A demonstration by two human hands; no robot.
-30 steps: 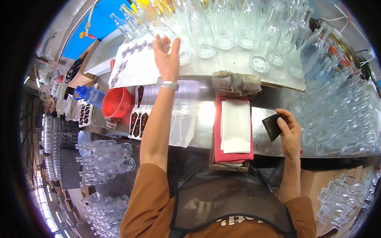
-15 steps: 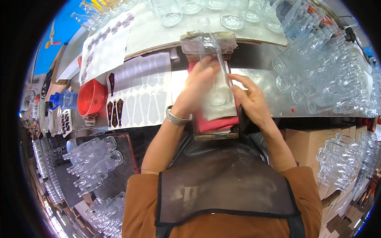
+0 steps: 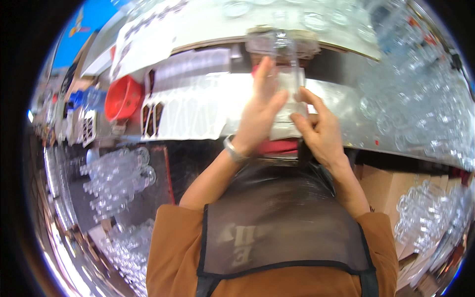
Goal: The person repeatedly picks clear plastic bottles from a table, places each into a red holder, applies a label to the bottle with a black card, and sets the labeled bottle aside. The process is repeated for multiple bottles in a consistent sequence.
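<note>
A clear glass bottle [image 3: 287, 62] lies in front of me, its neck pointing away, over a padded rest [image 3: 309, 44] wrapped in worn cloth. Beneath its body are a white cloth [image 3: 284, 129] and a red cloth [image 3: 277, 147]. My left hand [image 3: 261, 109] is along the bottle's left side, fingers stretched and thumb apart, palm toward the glass. On the other side my right hand [image 3: 324, 129] curls its fingers and thumb on the bottle's lower end. Motion blur and the clear glass make the exact contact hard to see.
Left of the bottle lies a sheet of dark tie-shaped decals [image 3: 185, 111], beside a red bowl [image 3: 122, 99] and a blue-capped plastic bottle [image 3: 94, 99]. Many clear glass bottles [image 3: 410, 109] crowd the right side; more [image 3: 116, 180] stand lower left. Cardboard boxes [image 3: 381, 185] are lower right.
My left hand has gone from a blurred position over the bottle to straightened fingers along its left side. My right thumb has come in lower on the bottle. The whole view has shifted.
</note>
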